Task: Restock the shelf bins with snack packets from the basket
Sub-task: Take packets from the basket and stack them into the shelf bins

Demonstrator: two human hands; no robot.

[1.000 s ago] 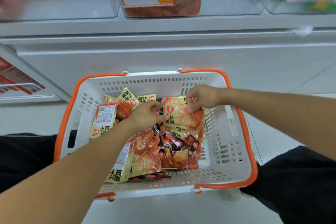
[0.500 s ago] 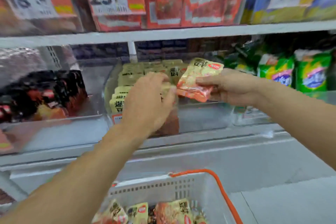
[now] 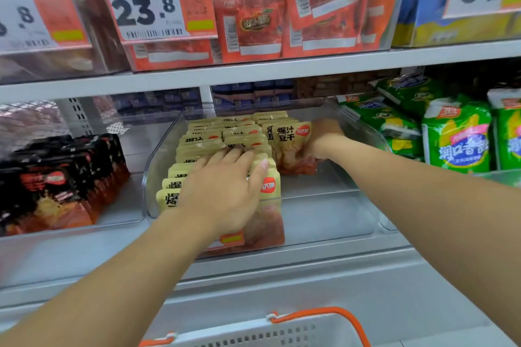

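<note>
Centre of frame: clear plastic shelf bin (image 3: 332, 200) holds upright rows of yellow-topped orange snack packets (image 3: 225, 135). Left hand (image 3: 225, 194) lies flat, fingers spread, palm down on the front left rows; it grips nothing. Right hand (image 3: 324, 135), centre right inside the bin, is closed around one yellow-and-orange snack packet (image 3: 290, 146), held upright just beside the right-hand row. White perforated basket with orange rim (image 3: 310, 327) at bottom edge; its contents are out of view.

Right hand (image 3: 324, 135) now inside clear bin (image 3: 352, 200), packet (image 3: 291, 146) set upright in the right row; left hand (image 3: 225, 191) now flat on the front row.
</note>
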